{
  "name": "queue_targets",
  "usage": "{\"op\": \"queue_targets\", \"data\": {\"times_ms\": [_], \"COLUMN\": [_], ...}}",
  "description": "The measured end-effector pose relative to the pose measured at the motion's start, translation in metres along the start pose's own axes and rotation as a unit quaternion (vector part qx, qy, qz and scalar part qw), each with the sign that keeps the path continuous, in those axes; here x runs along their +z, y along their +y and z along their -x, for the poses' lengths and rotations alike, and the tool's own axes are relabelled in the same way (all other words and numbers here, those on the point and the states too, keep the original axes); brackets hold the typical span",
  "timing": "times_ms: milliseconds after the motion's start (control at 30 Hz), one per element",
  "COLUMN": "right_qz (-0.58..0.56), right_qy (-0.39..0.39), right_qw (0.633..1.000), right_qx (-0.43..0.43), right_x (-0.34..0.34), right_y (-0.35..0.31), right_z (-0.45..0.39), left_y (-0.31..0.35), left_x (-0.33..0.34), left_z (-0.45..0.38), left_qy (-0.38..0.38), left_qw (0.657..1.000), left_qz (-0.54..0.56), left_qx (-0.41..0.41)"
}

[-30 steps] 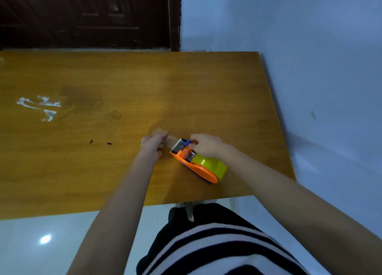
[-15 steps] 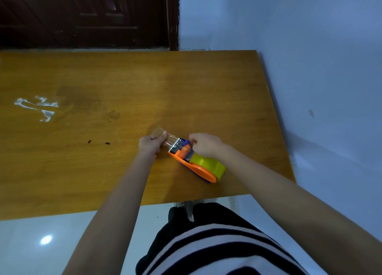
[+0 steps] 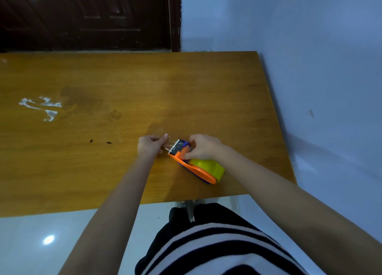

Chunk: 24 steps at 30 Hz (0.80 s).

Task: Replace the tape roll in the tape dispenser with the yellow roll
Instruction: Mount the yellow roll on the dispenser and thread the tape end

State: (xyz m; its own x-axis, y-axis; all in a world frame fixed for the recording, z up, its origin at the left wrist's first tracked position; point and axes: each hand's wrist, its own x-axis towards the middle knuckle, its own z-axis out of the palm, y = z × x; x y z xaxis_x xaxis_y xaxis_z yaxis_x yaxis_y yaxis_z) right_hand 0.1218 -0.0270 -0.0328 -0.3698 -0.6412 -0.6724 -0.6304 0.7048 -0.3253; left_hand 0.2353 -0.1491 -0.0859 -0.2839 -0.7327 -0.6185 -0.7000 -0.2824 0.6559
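Near the table's front edge, the right hand grips the orange plastic tape dispenser holding the yellow roll; left-hand fingers pinch the clear tape end, pulled leftward along the dispenser's long axis.

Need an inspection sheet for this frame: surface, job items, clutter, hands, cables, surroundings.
Surface: wooden table, with white smears, a dark stain and two small dark specks.
Job items: orange tape dispenser near the front edge, yellow roll seated in it, tape strip drawn past the cutter.
Clutter: nothing seen.
Hands: left hand pinches the tape end; right hand grips the dispenser's front.
Cables: nothing seen.
Surroundings: dark wooden door behind, pale wall on the right, glossy white floor.
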Motion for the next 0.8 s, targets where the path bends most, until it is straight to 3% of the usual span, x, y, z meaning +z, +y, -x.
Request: {"op": "queue_targets", "data": {"times_ms": [233, 333, 600, 800], "right_qz": [0.050, 0.067, 0.080, 0.156], "right_qy": [-0.003, 0.031, 0.171, 0.148], "right_qw": [0.999, 0.997, 0.979, 0.973], "right_qx": [0.010, -0.014, -0.077, -0.084], "right_x": [-0.001, -0.001, 0.006, 0.013], "right_y": [-0.008, -0.009, 0.003, 0.000], "right_z": [-0.005, -0.001, 0.022, 0.043], "left_y": [-0.006, -0.008, -0.004, -0.005], "left_x": [0.004, 0.003, 0.010, 0.011], "left_z": [0.000, -0.001, 0.000, -0.003], "left_qy": [0.018, 0.031, 0.041, 0.042], "left_qw": [0.989, 0.981, 0.974, 0.977], "left_qz": [-0.104, -0.147, -0.188, -0.162], "left_qx": [0.101, 0.122, 0.118, 0.134]}}
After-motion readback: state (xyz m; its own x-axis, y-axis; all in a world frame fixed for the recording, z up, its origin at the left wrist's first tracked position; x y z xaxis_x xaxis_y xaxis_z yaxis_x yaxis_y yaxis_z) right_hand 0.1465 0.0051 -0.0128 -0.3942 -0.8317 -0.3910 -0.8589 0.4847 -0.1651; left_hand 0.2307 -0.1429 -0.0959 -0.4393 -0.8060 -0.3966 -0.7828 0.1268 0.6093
